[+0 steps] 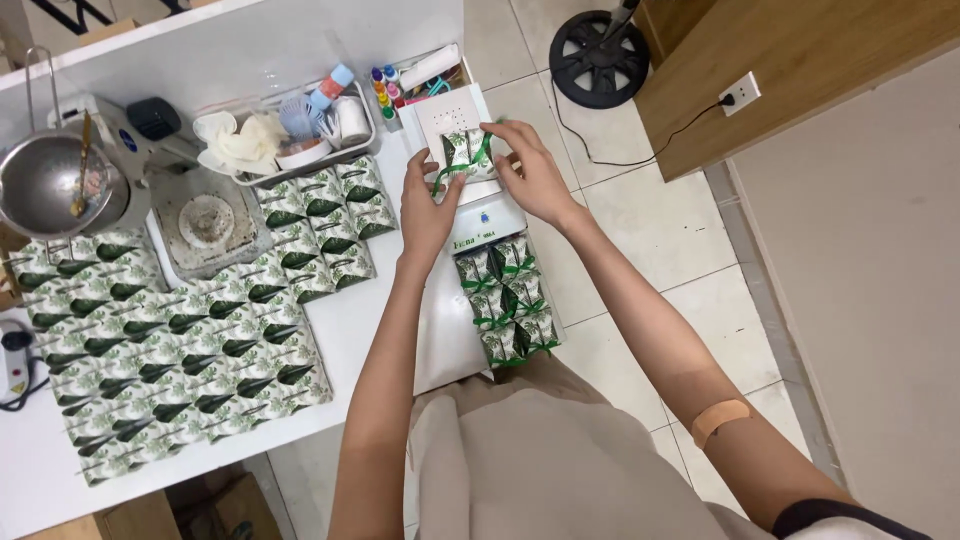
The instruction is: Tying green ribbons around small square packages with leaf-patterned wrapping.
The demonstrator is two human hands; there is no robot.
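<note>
- Beige cloth point(540, 460), smooth and loose, draped at the near edge.
- Tan plaster point(720, 420), a short strip, stuck on the right forearm.
- Just beyond: three packets point(507, 300), squarish, leaf-printed, each tied with glossy green ribbon, lined up near to far on the white table point(350, 330).
- To the left: many flat wrappers point(170, 350), papery, same leaf print, overlapped in rows; a smaller batch point(325, 215) farther on.
- Past the tied row: white machine point(470, 160), boxy, smooth plastic.
- On the machine: packet point(466, 155), small and square, leaf-patterned, green ribbon point(450, 175) crossing it.
- Left hand point(428, 205): fingers curled onto the packet's left edge, pinching the ribbon there.
- Right hand point(535, 175): fingers bent over the packet's right side, gripping it from above.
- Left of the machine: grey slab point(205, 222), square, rough and speckled, a pale round disc at its middle.
- Farther left: steel bowl point(50, 185), round and shiny, on a stand.
- At the back: clear tray point(368, 135) with crumpled white gloves point(240, 145), a blue brush and rolls.
- Beside it: small bottles point(385, 90) with coloured caps.
- Off the table, on pale floor tiles: black fan base point(600, 60), round, spoked.
- Wooden panel point(790, 70), with a white socket point(740, 93) and black cord.
</note>
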